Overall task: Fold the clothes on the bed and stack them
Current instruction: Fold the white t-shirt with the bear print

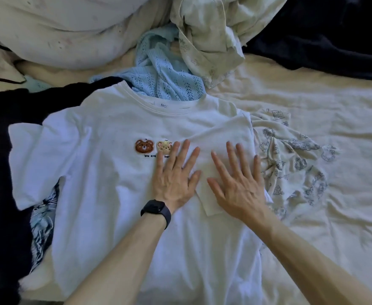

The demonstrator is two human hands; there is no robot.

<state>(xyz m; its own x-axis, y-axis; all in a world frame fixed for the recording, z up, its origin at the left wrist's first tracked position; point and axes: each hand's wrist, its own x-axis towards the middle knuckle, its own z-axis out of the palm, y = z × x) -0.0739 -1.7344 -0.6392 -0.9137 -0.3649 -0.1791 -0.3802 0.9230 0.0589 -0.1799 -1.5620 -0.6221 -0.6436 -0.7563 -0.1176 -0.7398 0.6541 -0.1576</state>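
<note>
A white T-shirt (97, 172) with small embroidered bears on the chest lies face up in the middle of the bed. Its right sleeve is folded inward over the chest. My left hand (174, 179), with a black watch on the wrist, presses flat on the shirt just right of the bears. My right hand (238, 183) lies flat with spread fingers on the folded-in sleeve. Neither hand holds anything.
A light blue knitted garment (165, 78) and a crumpled pale printed garment (211, 40) lie beyond the collar. Another printed cream garment (290, 159) lies to the right. Dark fabric (2, 150) lies at the left, a blue patterned piece (43, 225) under the shirt, pillows (59, 25) behind.
</note>
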